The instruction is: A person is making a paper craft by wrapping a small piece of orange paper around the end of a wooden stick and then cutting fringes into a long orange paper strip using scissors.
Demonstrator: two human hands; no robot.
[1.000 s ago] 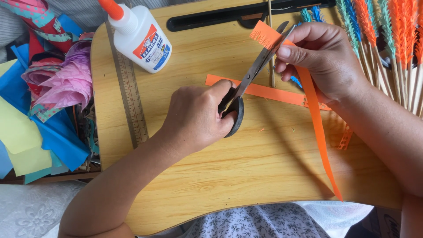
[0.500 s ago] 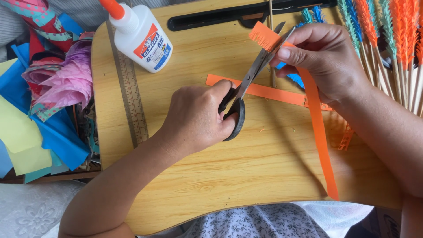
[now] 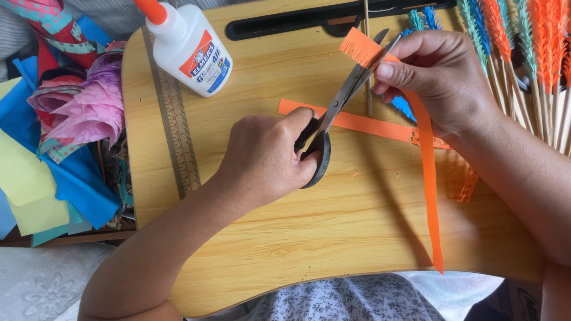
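Note:
My left hand [image 3: 267,157] grips black-handled scissors [image 3: 336,110], whose blades point up and to the right into the fringed top of an orange paper strip [image 3: 427,160]. My right hand [image 3: 437,74] pinches that strip near its top end, and the rest of the strip hangs down across the wooden lap desk [image 3: 333,238] to its front edge. A second orange strip [image 3: 366,123] lies flat on the desk under the scissors.
A white glue bottle [image 3: 190,47] with an orange cap lies at the desk's top left beside a ruler [image 3: 175,119]. Coloured paper scraps [image 3: 53,137] pile up on the left. Fringed paper feathers on sticks [image 3: 529,59] fan out at the right.
The scissors have closed slightly on the fringed end of the strip. Both hands stay almost where they were.

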